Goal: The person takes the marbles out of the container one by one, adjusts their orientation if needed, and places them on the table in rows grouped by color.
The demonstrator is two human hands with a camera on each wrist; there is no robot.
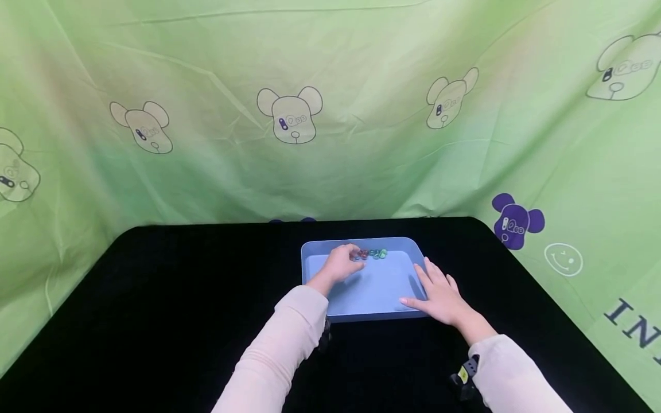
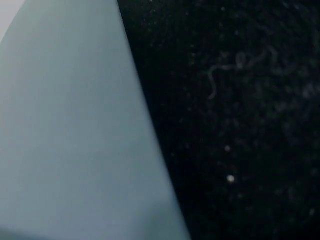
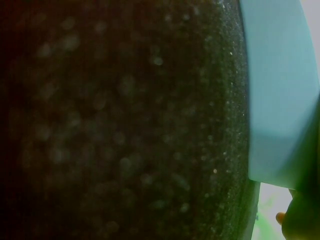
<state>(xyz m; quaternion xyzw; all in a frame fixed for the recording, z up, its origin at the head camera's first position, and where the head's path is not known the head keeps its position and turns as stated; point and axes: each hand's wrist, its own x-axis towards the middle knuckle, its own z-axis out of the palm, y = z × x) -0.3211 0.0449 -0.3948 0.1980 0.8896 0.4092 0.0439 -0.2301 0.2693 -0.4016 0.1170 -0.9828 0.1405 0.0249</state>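
The left hand [image 1: 339, 265] bends its fingers at the left end of a row of small glassy pieces [image 1: 376, 254]; whether it pinches one, I cannot tell. The right hand [image 1: 439, 295], fingers straight, touches the right side of one blue tray [image 1: 382, 289]. The pieces, reddish and green, lie inside near its far wall, partly hidden, uncountable; black cloth [image 1: 181, 298] surrounds it

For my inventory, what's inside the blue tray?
In the blue tray, near its far wall, are small shiny pieces, some reddish, some green. The left hand hides whatever is beneath its fingers, and the right hand covers part of the near right corner.
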